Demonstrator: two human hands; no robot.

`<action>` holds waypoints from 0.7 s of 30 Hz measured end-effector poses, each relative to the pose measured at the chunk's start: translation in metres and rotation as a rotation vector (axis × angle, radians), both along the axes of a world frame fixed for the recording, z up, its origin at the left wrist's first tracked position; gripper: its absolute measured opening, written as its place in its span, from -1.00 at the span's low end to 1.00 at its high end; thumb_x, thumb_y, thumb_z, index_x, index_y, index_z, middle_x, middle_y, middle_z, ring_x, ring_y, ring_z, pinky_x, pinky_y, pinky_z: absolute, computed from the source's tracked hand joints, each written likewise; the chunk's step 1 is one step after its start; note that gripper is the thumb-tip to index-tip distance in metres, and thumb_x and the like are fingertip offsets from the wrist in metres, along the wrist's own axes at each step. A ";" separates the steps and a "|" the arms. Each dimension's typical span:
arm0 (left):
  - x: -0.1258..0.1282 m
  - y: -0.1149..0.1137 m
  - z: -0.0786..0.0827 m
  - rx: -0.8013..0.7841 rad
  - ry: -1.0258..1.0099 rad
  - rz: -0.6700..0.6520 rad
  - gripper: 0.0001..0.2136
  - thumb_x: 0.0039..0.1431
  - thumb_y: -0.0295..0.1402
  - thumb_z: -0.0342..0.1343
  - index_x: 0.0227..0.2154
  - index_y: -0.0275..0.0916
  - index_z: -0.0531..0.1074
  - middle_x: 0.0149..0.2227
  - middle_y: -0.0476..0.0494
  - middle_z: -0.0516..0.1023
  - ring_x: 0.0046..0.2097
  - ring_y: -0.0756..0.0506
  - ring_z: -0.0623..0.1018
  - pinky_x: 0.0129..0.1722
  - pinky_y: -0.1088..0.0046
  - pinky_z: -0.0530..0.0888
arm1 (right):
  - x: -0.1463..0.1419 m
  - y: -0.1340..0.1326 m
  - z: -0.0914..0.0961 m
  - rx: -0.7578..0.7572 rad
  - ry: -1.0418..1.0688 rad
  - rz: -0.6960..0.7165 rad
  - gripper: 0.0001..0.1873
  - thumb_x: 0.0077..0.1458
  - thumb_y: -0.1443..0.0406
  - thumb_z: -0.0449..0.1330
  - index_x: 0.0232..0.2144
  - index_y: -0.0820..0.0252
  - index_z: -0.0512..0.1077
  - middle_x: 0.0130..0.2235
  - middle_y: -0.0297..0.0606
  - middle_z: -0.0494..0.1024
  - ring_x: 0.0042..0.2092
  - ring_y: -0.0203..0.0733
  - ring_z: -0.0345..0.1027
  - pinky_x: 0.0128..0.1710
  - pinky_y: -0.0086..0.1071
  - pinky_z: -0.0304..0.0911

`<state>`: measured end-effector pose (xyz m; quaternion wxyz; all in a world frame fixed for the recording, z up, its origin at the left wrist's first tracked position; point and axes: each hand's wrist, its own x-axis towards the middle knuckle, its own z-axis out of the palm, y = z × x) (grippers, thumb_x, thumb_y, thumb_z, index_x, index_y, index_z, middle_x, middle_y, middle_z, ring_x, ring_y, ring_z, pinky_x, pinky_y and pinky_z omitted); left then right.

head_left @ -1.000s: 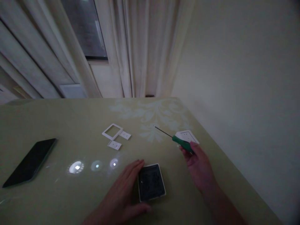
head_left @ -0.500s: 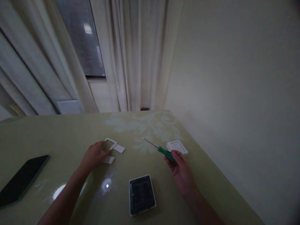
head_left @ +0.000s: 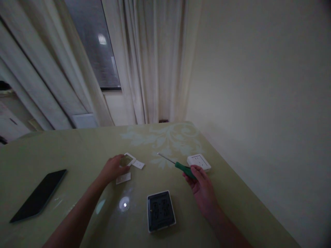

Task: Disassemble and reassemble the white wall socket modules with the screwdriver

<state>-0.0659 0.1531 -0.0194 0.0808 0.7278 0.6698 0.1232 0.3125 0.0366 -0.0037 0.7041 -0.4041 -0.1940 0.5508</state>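
Note:
My right hand is closed around the green handle of a screwdriver. Its metal shaft points up and to the left above the table. My left hand reaches over a small white frame, thumb and index finger apart at its left side, which they partly hide. Touching the frame's right side is a small white socket insert. A white rectangular piece lies just below that hand. Between my forearms rests a socket panel, dark back up with a white rim.
Behind my right hand a white socket box lies near the wall. A dark tablet-like slab is on the left. The table has a glossy greenish cover, and its right edge runs along the wall. Curtains hang behind.
The view has turned slightly left, so everything on the table sits further right. Both hands keep nearly the same positions, with the screwdriver still in my right hand.

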 end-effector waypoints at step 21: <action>0.039 0.019 0.025 -0.091 0.078 -0.079 -0.66 0.43 -0.21 0.27 0.16 -0.21 0.49 0.17 -0.22 0.58 0.06 -0.23 0.65 0.03 0.06 0.64 | -0.001 -0.003 0.008 -0.028 -0.019 -0.002 -0.43 -0.28 0.05 0.69 -0.32 0.14 0.53 -0.35 -0.37 0.70 -0.37 -0.20 0.65 -0.37 -0.45 0.55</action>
